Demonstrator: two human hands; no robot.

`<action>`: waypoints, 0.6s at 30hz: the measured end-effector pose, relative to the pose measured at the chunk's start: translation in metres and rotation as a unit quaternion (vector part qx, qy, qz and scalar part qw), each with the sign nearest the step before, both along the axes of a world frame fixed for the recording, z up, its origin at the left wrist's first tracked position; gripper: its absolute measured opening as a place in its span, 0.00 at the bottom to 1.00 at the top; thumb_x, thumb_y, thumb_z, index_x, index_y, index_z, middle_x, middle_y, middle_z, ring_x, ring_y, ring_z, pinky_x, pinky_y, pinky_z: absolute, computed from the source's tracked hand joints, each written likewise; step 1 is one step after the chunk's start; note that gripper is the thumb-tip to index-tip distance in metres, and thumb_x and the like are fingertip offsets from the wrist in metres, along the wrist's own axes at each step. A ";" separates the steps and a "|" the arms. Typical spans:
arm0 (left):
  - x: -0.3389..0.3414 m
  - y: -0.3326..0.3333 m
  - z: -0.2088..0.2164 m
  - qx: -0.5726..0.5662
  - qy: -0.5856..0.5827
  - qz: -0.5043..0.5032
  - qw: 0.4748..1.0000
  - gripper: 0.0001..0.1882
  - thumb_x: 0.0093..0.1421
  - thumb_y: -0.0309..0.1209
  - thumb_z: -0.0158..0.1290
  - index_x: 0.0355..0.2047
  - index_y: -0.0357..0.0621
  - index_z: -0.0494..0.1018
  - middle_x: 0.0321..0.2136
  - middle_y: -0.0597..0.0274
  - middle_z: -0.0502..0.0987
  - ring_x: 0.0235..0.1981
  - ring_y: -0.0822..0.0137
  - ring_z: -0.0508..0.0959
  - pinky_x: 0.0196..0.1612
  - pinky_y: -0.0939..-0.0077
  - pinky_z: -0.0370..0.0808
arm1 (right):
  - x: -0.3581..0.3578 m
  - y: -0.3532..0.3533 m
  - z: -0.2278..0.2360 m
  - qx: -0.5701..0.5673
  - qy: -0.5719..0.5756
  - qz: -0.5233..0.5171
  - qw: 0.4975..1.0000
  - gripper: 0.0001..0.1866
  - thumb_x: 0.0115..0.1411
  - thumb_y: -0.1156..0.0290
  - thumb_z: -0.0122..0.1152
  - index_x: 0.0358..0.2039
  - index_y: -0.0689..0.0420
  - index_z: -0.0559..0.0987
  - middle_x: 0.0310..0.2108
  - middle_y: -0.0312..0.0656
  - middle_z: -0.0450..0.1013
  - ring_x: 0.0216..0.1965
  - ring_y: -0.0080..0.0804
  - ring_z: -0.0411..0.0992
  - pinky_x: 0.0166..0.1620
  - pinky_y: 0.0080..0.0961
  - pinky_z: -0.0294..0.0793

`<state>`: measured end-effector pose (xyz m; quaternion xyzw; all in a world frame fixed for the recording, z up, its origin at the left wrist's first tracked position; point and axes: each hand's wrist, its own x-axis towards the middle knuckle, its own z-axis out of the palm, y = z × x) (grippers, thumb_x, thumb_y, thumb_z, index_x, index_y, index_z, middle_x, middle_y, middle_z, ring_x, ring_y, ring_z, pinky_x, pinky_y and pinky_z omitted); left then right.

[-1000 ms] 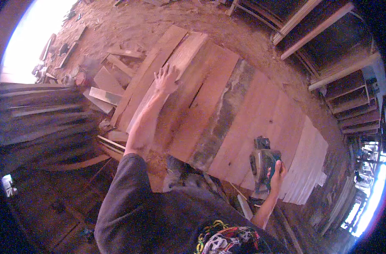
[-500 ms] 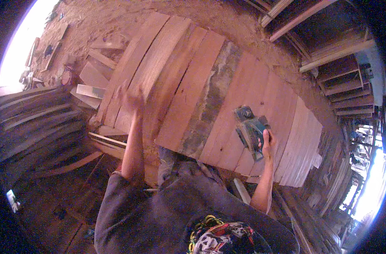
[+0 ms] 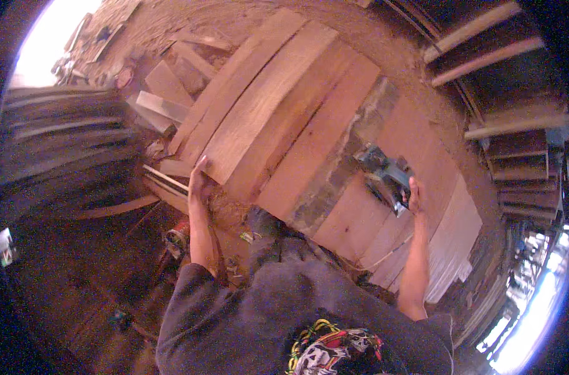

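Boards [image 3: 325, 147] lie side by side; the power tool [image 3: 389, 176] has moved up to the dark board [image 3: 373, 112], shifting the work spot inward. Right hand [image 3: 414, 197]: fingers curled round its handle. Left hand [image 3: 199, 179], drawn back to the near board ends: finger spread unclear.

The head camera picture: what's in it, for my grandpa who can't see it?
A person's right hand holds a dark power tool over wooden boards laid side by side, one strip dark and patchy. The left hand is by the boards' near ends, with loose wood pieces further off on the left.
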<state>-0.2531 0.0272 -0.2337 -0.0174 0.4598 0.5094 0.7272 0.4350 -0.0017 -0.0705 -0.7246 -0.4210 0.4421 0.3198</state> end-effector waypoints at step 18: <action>0.013 -0.007 0.007 0.052 0.038 0.173 0.983 0.23 0.55 0.38 0.56 0.48 0.36 0.72 0.42 0.53 0.78 0.44 0.53 0.79 0.50 0.59 0.75 | -0.042 -0.006 0.007 -0.013 -0.089 -0.001 0.996 0.28 0.68 0.46 0.43 0.23 0.56 0.76 0.16 0.34 0.69 0.15 0.22 0.67 0.21 0.23 0.67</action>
